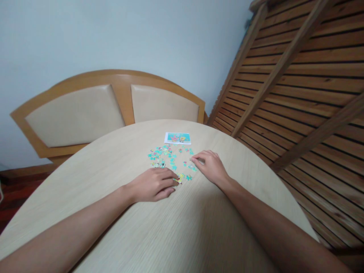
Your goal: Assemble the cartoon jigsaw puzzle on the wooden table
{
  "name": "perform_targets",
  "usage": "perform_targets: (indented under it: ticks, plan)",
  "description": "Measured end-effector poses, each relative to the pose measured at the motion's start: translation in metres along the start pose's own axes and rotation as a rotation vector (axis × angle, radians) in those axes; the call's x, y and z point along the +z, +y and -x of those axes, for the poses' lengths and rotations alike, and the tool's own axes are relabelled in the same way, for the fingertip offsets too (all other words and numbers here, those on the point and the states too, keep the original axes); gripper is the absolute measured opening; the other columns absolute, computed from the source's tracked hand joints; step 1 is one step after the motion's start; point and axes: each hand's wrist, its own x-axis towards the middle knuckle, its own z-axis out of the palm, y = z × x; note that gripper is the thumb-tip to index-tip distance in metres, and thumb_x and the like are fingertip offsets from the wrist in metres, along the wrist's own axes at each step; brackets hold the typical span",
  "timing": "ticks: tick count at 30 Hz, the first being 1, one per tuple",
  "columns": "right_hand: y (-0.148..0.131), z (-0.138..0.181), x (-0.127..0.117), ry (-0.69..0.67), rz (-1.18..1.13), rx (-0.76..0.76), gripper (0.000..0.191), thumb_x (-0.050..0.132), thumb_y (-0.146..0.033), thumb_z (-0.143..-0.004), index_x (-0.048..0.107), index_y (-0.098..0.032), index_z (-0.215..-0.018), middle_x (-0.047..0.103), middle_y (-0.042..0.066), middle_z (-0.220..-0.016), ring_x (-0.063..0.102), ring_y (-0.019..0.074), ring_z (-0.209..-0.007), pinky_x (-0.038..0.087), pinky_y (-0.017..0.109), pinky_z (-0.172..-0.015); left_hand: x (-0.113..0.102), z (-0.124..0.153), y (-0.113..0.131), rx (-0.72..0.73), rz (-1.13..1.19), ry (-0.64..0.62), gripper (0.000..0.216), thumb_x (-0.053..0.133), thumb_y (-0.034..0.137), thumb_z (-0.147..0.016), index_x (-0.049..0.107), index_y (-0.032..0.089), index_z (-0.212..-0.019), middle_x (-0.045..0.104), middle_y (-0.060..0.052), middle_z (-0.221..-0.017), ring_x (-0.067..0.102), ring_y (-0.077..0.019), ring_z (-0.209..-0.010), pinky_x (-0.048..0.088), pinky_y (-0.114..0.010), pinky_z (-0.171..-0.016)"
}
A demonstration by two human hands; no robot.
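Observation:
Small jigsaw puzzle pieces (163,150), mostly turquoise with bits of pink and yellow, lie scattered on the table. My left hand (155,184) rests palm down, fingers stretched out, the fingertips touching a small yellow cluster of puzzle pieces (179,177). Just right of that cluster is a turquoise piece (189,177). On the other side, my right hand (211,165) has thumb and forefinger brought together in a pinch over the right edge of the pieces. Whatever sits between those fingertips is too small to make out. Several loose pieces (191,166) lie just below them.
A picture card (178,138) with pink and yellow cartoon figures on turquoise lies beyond the pieces. The round wooden table (136,242) fills the foreground. Behind it stand padded chair backs (119,77) against a pale wall, and a slatted wooden panel (301,76) leans at the right.

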Motion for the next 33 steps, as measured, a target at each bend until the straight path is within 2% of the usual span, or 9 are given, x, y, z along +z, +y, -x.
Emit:
perform_targets:
  ticks: [4,9,12,15,18,28,33]
  plan:
    - [0.004,-0.001,-0.001,0.036,0.044,0.047,0.013,0.066,-0.032,-0.092,0.075,-0.024,-0.087,0.076,0.004,-0.093,0.065,0.0246,-0.093,0.044,0.040,-0.085,-0.001,-0.001,0.000,0.005,0.000,0.002,0.024,0.047,0.026,-0.101,0.063,0.018,-0.117,0.070,-0.011,-0.118,0.066,-0.0227,-0.110,0.056,-0.039,-0.096]
    - [0.004,0.000,0.003,-0.059,0.012,0.008,0.018,0.064,-0.037,-0.094,0.078,-0.026,-0.092,0.075,0.005,-0.097,0.063,0.0246,-0.097,0.045,0.040,-0.087,-0.002,-0.001,0.001,0.005,-0.009,-0.010,0.025,0.046,0.026,-0.101,0.064,0.017,-0.117,0.070,-0.012,-0.118,0.066,-0.0234,-0.110,0.056,-0.039,-0.095]
    - [0.007,0.001,0.007,-0.070,-0.013,0.003,0.027,0.056,-0.039,-0.099,0.074,-0.025,-0.111,0.073,0.007,-0.114,0.061,0.0254,-0.109,0.045,0.042,-0.095,-0.002,-0.001,0.001,0.011,-0.008,-0.005,0.025,0.046,0.026,-0.102,0.064,0.016,-0.116,0.070,-0.012,-0.118,0.067,-0.0240,-0.110,0.056,-0.040,-0.094]
    - [0.010,0.002,0.009,-0.135,0.008,0.019,0.044,0.048,-0.042,-0.101,0.057,-0.021,-0.139,0.063,0.011,-0.137,0.052,0.0282,-0.128,0.040,0.046,-0.107,-0.002,-0.002,0.001,0.022,-0.001,0.007,0.025,0.046,0.027,-0.102,0.064,0.017,-0.116,0.070,-0.012,-0.117,0.067,-0.0236,-0.109,0.056,-0.040,-0.094]
    - [0.010,0.003,0.010,-0.227,0.056,0.043,0.056,0.041,-0.049,-0.103,0.044,-0.020,-0.150,0.052,0.013,-0.150,0.041,0.0314,-0.141,0.033,0.051,-0.114,-0.001,-0.002,0.001,0.026,0.003,0.007,0.025,0.046,0.027,-0.102,0.064,0.017,-0.116,0.070,-0.012,-0.117,0.067,-0.0235,-0.109,0.056,-0.039,-0.095]
    - [0.007,0.003,0.009,-0.192,0.063,0.065,0.046,0.045,-0.047,-0.102,0.056,-0.020,-0.137,0.058,0.011,-0.142,0.046,0.0293,-0.134,0.038,0.050,-0.111,-0.003,-0.001,0.001,0.018,0.035,0.007,0.026,0.047,0.024,-0.101,0.064,0.019,-0.120,0.068,-0.011,-0.123,0.066,-0.0224,-0.111,0.054,-0.038,-0.097]
    - [0.009,0.004,0.011,-0.184,0.052,0.049,0.046,0.046,-0.047,-0.102,0.057,-0.019,-0.136,0.057,0.011,-0.144,0.045,0.0293,-0.135,0.038,0.050,-0.112,-0.001,0.000,-0.005,-0.239,-0.002,0.146,0.026,0.047,0.027,-0.101,0.067,0.019,-0.116,0.070,-0.009,-0.116,0.065,-0.0221,-0.109,0.054,-0.041,-0.097]
